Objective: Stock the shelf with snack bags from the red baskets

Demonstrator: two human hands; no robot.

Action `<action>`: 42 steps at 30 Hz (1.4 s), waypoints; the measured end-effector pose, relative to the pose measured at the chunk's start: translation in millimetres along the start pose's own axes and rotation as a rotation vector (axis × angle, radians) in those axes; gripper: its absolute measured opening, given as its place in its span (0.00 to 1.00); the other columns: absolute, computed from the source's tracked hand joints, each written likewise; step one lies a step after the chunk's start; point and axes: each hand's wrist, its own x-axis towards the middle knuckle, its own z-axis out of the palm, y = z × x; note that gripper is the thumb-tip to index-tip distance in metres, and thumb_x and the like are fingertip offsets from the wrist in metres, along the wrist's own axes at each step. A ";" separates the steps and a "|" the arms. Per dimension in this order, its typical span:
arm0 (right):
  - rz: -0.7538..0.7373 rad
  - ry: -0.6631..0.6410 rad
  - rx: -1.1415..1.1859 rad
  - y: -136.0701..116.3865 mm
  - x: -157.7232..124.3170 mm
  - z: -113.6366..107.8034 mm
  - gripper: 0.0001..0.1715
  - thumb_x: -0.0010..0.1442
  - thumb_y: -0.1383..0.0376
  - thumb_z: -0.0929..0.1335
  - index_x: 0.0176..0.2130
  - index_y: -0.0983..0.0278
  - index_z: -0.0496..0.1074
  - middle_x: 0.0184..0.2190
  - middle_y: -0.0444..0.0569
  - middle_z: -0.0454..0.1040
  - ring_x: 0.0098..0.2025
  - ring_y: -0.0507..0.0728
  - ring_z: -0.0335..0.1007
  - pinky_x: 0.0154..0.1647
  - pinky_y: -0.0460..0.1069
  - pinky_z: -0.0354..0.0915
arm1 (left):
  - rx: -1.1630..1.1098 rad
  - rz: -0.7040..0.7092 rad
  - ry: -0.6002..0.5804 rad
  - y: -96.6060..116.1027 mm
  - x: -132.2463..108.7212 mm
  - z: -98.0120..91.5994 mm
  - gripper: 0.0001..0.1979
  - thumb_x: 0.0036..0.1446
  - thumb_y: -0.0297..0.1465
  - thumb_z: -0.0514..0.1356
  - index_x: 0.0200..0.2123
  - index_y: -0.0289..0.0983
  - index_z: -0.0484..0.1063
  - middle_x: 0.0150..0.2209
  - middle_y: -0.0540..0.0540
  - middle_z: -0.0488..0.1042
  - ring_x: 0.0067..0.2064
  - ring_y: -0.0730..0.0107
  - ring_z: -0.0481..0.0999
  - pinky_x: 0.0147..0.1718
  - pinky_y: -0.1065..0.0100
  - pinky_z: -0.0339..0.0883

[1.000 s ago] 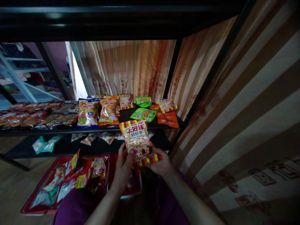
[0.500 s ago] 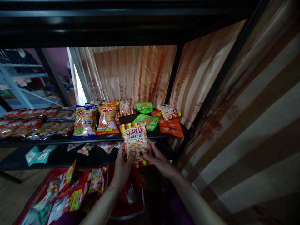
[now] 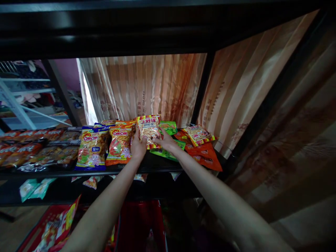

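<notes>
Two hands busy up there: how far along?
Left hand [image 3: 138,147] and right hand [image 3: 165,141] both clasp the prawn cracker packet [image 3: 148,126] upright at frame centre, over the black shelf [image 3: 154,164], just beside the orange packet [image 3: 119,145]. Not let go yet, I judge.
And what's left?
More packets lie in the red basket [image 3: 33,233] at bottom left. Striped curtain [image 3: 147,87] hangs behind; the room is dim.

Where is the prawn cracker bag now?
In the head view's centre, left hand and right hand hold the prawn cracker bag over the shelf, between an orange bag and a green packet.
</notes>
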 end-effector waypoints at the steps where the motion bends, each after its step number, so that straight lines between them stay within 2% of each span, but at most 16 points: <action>1: -0.007 0.011 -0.014 3.1 9.5 2.9 0.46 0.46 0.68 0.73 0.61 0.62 0.56 0.52 0.53 0.71 0.51 0.58 0.68 0.56 0.54 0.59 | 0.040 -0.015 0.004 1.5 7.4 3.2 0.28 0.60 0.35 0.52 0.63 0.41 0.52 0.56 0.44 0.69 0.53 0.60 0.71 0.51 0.62 0.64; 8: 0.025 0.047 -0.027 29.9 55.6 28.0 0.45 0.49 0.66 0.71 0.62 0.63 0.53 0.52 0.52 0.70 0.52 0.56 0.67 0.54 0.51 0.60 | 0.247 -0.078 -0.002 -3.4 47.0 20.7 0.28 0.60 0.36 0.50 0.63 0.44 0.52 0.50 0.39 0.74 0.48 0.53 0.74 0.43 0.58 0.66; 13: 0.029 0.060 -0.129 54.5 72.5 41.6 0.43 0.50 0.64 0.70 0.62 0.62 0.54 0.56 0.53 0.67 0.52 0.57 0.68 0.54 0.51 0.61 | 0.325 -0.129 -0.009 -11.3 56.0 30.5 0.28 0.60 0.35 0.50 0.63 0.44 0.52 0.49 0.37 0.73 0.47 0.51 0.75 0.41 0.57 0.66; 17: 0.013 0.050 -0.154 61.6 72.9 43.3 0.42 0.52 0.63 0.69 0.62 0.62 0.53 0.54 0.52 0.68 0.51 0.57 0.69 0.53 0.51 0.61 | 0.353 -0.103 -0.015 -13.5 55.8 38.3 0.28 0.60 0.34 0.49 0.64 0.41 0.51 0.49 0.35 0.73 0.47 0.52 0.75 0.42 0.58 0.66; 22: 0.054 0.047 -0.250 58.8 70.7 41.9 0.41 0.54 0.63 0.68 0.63 0.63 0.52 0.55 0.54 0.67 0.53 0.59 0.67 0.53 0.52 0.60 | 0.387 -0.097 -0.013 -16.1 55.1 46.0 0.27 0.60 0.32 0.49 0.63 0.39 0.51 0.48 0.35 0.74 0.47 0.54 0.75 0.42 0.60 0.66; 26: 0.033 0.003 -0.312 58.5 69.4 43.5 0.40 0.55 0.62 0.67 0.63 0.62 0.51 0.55 0.54 0.68 0.53 0.61 0.67 0.51 0.53 0.61 | 0.397 -0.083 0.011 -21.5 52.6 50.3 0.27 0.60 0.31 0.50 0.63 0.36 0.52 0.48 0.33 0.73 0.47 0.54 0.75 0.43 0.60 0.66; 30: 0.034 -0.025 -0.455 61.1 66.8 47.3 0.39 0.57 0.61 0.65 0.64 0.64 0.49 0.49 0.56 0.73 0.48 0.63 0.70 0.48 0.54 0.63 | 0.420 -0.074 0.015 -26.9 50.4 50.7 0.28 0.58 0.31 0.50 0.62 0.35 0.53 0.49 0.33 0.72 0.47 0.54 0.75 0.41 0.60 0.67; 35: 0.049 -0.024 -0.594 63.4 65.6 51.4 0.37 0.59 0.58 0.63 0.63 0.63 0.49 0.47 0.57 0.73 0.47 0.63 0.70 0.44 0.53 0.63 | 0.453 -0.073 -0.023 -26.9 49.3 47.0 0.28 0.58 0.31 0.50 0.62 0.35 0.53 0.50 0.33 0.71 0.47 0.54 0.75 0.41 0.60 0.67; 42: 0.038 -0.025 -0.665 60.7 63.7 50.3 0.39 0.59 0.57 0.62 0.64 0.68 0.47 0.45 0.59 0.74 0.45 0.63 0.71 0.42 0.52 0.62 | 0.434 -0.023 -0.048 -24.6 50.2 48.1 0.28 0.58 0.31 0.51 0.61 0.30 0.53 0.54 0.30 0.67 0.51 0.51 0.71 0.44 0.58 0.66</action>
